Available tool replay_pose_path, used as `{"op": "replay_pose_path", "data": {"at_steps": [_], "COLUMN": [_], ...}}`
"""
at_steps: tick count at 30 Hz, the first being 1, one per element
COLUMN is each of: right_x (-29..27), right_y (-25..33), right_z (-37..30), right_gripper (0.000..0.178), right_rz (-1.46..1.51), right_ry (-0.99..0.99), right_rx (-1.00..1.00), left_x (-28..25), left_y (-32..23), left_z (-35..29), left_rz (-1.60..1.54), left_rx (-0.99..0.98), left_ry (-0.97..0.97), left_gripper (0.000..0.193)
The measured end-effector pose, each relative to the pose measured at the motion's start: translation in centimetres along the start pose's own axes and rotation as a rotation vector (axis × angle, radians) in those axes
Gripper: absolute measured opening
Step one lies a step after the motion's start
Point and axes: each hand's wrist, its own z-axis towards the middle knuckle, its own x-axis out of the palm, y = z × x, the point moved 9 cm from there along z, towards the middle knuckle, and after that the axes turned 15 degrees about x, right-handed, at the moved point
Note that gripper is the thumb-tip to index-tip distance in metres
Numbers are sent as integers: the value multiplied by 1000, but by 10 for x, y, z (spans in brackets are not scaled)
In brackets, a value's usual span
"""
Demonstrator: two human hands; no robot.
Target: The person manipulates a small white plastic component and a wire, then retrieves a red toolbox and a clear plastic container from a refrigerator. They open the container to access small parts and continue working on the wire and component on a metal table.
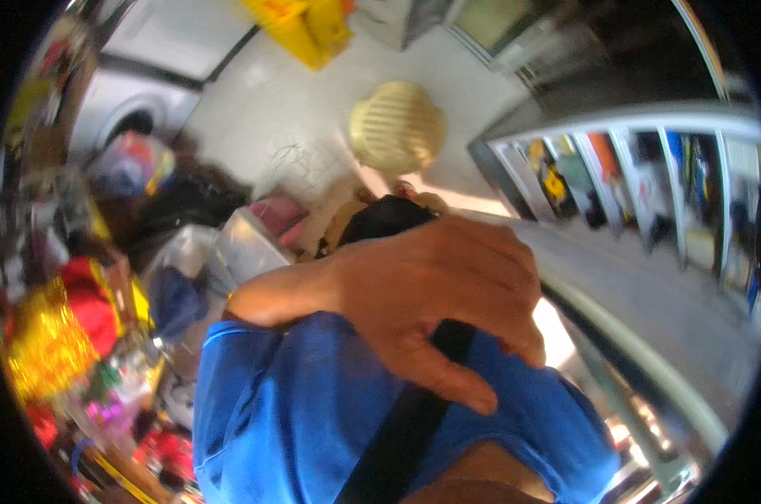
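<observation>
My left hand reaches across the front of my blue shirt, its back turned up. The fingers point right and bend down slightly at the tips; the thumb is spread apart from them. A black strap runs diagonally over the shirt and passes beneath this hand. It shows in the gap between thumb and fingers, and the thumb crosses over it. I see no grip on the strap, though the palm side is hidden. My right hand is out of view.
A pale yellow slatted stool stands on the light floor ahead. Cluttered bags, gold tinsel and a clear plastic box lie left, near a front-loading washer. Filled shelves and a pale rail are right. A yellow bag is far ahead.
</observation>
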Motion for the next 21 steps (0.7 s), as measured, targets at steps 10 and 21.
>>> {"op": "replay_pose_path", "data": {"at_steps": [10,21], "right_x": [-41,150], "right_y": [276,540], "right_z": [14,-234], "right_gripper": [36,21], "right_rz": [-375,-562], "right_ry": [41,594], "right_rx": [-549,-1312], "left_x": [5,-32], "left_y": [-90,-71], "left_z": [-128,-374], "left_rz": [313,981], "left_rx": [-99,-753], "left_ry": [-232,-1168], "left_gripper": [54,53]}}
